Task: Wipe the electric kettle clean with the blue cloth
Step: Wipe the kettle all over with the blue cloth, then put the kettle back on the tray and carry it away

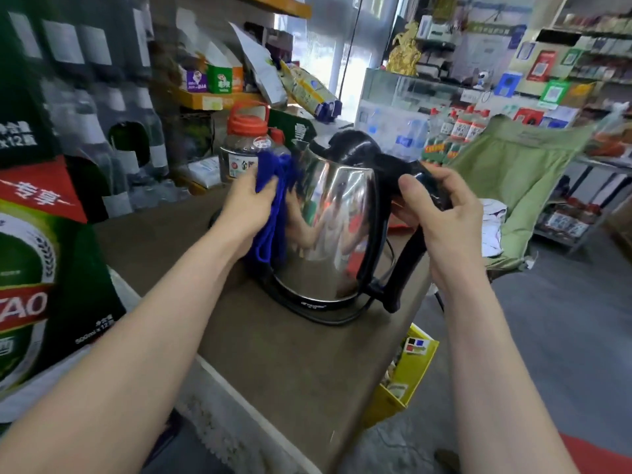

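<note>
A small shop crowds the view. A brown counter (pixel 280 364) runs down the middle, with green beer cartons (pixel 37 268) stacked along its left edge. An orange shelf (pixel 219 99) of packets stands behind. At the far right, shelving (pixel 588 63) carries small goods above a grey concrete floor (pixel 564 336). Daylight pours through what looks like a glass door (pixel 345 53). A green cloth (pixel 513 179) drapes near the counter's right edge.

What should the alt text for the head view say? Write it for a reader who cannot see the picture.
A person's left hand presses a blue cloth against the side of a shiny steel kettle, while the right hand grips its black handle. The kettle sits on its black base on a brown counter in a cluttered shop.
</note>
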A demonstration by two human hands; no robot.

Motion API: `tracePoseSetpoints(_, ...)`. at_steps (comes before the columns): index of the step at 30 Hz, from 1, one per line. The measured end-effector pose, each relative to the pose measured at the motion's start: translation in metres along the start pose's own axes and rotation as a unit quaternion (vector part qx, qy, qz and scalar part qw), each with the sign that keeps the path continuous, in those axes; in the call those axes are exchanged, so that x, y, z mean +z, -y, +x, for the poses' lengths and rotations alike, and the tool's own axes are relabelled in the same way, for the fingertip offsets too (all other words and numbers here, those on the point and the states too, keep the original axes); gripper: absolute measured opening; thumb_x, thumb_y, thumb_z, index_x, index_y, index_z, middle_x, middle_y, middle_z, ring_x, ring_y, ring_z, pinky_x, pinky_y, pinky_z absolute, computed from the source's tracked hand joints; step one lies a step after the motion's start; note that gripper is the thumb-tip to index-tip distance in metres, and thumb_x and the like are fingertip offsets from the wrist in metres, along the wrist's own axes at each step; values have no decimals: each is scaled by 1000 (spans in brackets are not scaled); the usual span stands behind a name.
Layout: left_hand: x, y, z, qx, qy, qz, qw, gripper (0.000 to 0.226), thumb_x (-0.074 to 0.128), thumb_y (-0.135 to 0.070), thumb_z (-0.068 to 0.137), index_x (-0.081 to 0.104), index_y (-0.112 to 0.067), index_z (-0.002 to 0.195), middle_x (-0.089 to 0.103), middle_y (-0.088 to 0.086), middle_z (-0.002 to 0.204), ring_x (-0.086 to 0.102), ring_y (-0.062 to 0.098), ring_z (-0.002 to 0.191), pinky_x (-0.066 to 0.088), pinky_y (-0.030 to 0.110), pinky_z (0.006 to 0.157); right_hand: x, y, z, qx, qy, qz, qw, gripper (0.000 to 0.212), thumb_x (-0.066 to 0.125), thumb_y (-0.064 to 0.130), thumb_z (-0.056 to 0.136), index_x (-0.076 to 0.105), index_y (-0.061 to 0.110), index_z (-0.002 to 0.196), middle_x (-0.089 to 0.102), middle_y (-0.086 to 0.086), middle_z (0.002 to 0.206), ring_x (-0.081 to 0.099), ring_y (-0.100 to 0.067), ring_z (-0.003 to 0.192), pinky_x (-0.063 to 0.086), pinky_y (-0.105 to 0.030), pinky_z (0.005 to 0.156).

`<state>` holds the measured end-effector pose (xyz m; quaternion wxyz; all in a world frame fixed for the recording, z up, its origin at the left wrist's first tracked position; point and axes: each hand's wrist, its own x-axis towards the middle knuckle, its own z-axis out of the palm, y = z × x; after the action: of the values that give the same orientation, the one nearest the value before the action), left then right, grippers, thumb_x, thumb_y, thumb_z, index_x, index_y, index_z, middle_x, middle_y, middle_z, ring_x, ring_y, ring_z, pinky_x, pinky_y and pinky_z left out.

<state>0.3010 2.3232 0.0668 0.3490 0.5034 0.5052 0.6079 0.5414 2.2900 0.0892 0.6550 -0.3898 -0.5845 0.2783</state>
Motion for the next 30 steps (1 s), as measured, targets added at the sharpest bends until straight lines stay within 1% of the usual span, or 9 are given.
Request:
tracePoseSetpoints(5, -15, -2, -11, -56, 64, 154, 984, 28, 45, -15, 99, 55, -21, 125, 64, 3, 122, 59, 20, 113, 44, 34, 98, -7, 16, 2, 32, 37, -118, 992, 27, 79, 46, 75, 65, 41, 97, 71, 19, 91, 65, 1, 83, 48, -10, 76)
tracePoseSetpoints(7, -22, 0, -25, -73, 88, 223, 968, 30, 44, -13, 99, 52, -12, 128, 61, 10, 126, 56, 27, 116, 43, 37, 98, -8, 24, 2, 76, 74, -145, 984, 29, 78, 46, 76, 63, 43, 100, 71, 20, 92, 63, 4, 82, 46, -7, 72)
tracePoseSetpoints(10, -22, 1, -57, -124, 75, 248, 958, 22, 46, -8, 98, 52, -11, 118, 60, 12, 117, 57, 26, 105, 40, 30, 81, -16, 36, 5, 136, 140, -227, 954, 31, 80, 45, 76, 60, 46, 99, 69, 28, 93, 62, 12, 85, 44, -7, 70)
tracePoseSetpoints(14, -16, -9, -89, -212, 22, 265, 940, 27, 49, -6, 95, 51, -5, 122, 55, 16, 125, 53, 32, 112, 38, 33, 93, -24, 52, 19, 231, 217, -316, 895, 30, 79, 47, 77, 60, 37, 98, 70, 17, 87, 65, 4, 83, 51, -32, 73)
tracePoseSetpoints(17, -10, -21, -114, -243, 35, 295, 923, 31, 55, -4, 92, 52, -3, 122, 52, 18, 126, 50, 34, 117, 31, 23, 93, -19, 61, 24, 255, 194, -327, 889, 29, 80, 40, 78, 62, 27, 97, 69, 8, 83, 67, -21, 92, 49, -39, 76)
tracePoseSetpoints(22, -1, -34, -145, -226, 172, 388, 877, 66, 73, -27, 81, 45, -14, 140, 37, 5, 148, 30, 29, 140, 21, 41, 116, -18, 69, 42, 291, 133, -323, 891, 26, 81, 44, 76, 56, 42, 80, 63, 15, 77, 70, -30, 91, 57, -51, 83)
tracePoseSetpoints(25, -1, -39, -142, -212, 230, 451, 836, 69, 66, -46, 81, 41, -31, 144, 28, -6, 156, 13, 29, 148, 9, 49, 119, -7, 73, 67, 229, 118, -342, 904, 29, 78, 47, 76, 55, 39, 90, 61, 19, 72, 64, -21, 85, 45, -31, 73)
tracePoseSetpoints(27, -3, -44, -132, -203, 211, 436, 851, 64, 64, -47, 83, 43, -32, 143, 33, -8, 155, 13, 30, 149, 8, 47, 119, 10, 73, 85, 181, 129, -350, 910, 33, 76, 48, 76, 54, 29, 93, 62, 15, 72, 57, -15, 80, 36, -33, 67)
tracePoseSetpoints(30, -17, -49, -108, -185, 97, 356, 911, 53, 65, -27, 88, 50, -20, 138, 49, 2, 143, 40, 29, 137, 29, 36, 111, 44, 67, 106, 163, 156, -324, 919, 32, 77, 43, 79, 51, 26, 86, 59, 14, 70, 51, -8, 73, 37, -21, 62)
